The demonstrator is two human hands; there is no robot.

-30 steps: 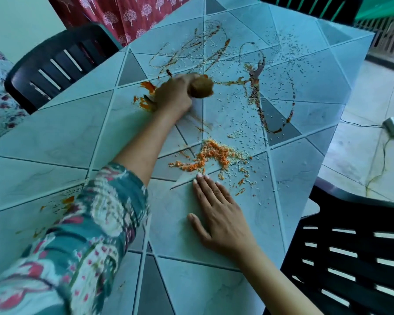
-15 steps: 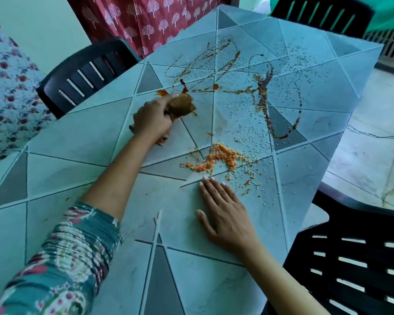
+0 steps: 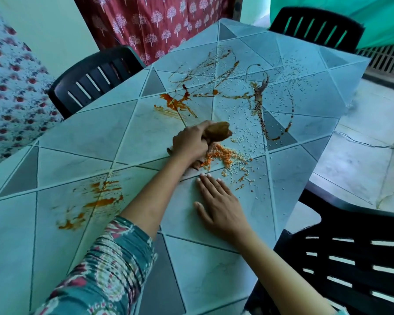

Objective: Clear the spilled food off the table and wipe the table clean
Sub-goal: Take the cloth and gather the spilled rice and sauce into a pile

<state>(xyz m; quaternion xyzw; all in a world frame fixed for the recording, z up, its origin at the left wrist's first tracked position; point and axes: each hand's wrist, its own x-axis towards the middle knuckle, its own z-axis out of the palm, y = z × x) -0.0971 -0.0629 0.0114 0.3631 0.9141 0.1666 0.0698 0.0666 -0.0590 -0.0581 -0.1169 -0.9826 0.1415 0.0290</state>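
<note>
Quick take on the risks here. Left hand (image 3: 190, 143) has its fingers curled tight round a brown cloth (image 3: 217, 130). The wad pokes out past the knuckles and a bit trails under the wrist. Right hand (image 3: 218, 208) lies palm down on the table (image 3: 77, 142), fingers straight and close together, holding nothing.

The orange food pile (image 3: 223, 155) sits just beyond the right fingertips and right beside the left hand, touching the cloth afaict. Loose rice grains (image 3: 248, 135) spread past the pile, away from both hands, twd the table's right edge.

What could go wrong imo:
- Sweep too fast w/ the cloth and rice flicks off that right edge, onto the floor or the black chair (image 3: 350, 258).
- The right hand looks like the stopper for the pile. If its fingers splay or lift, grains slip thru or under.
- The cloth looks stained already. Dragging it thru the red-orange sauce smear (image 3: 175, 103) beyond the left knuckles prob spreads it instead of lifting it.
- Another orange smear (image 3: 96, 196) sits well behind the left fingers, by the forearm. It's easy to miss, and the patterned sleeve (image 3: 109, 269) is near enough to drag thru it.

Can't tell if the cloth is damp. If it's dry, the sauce prob just streaks.
</note>
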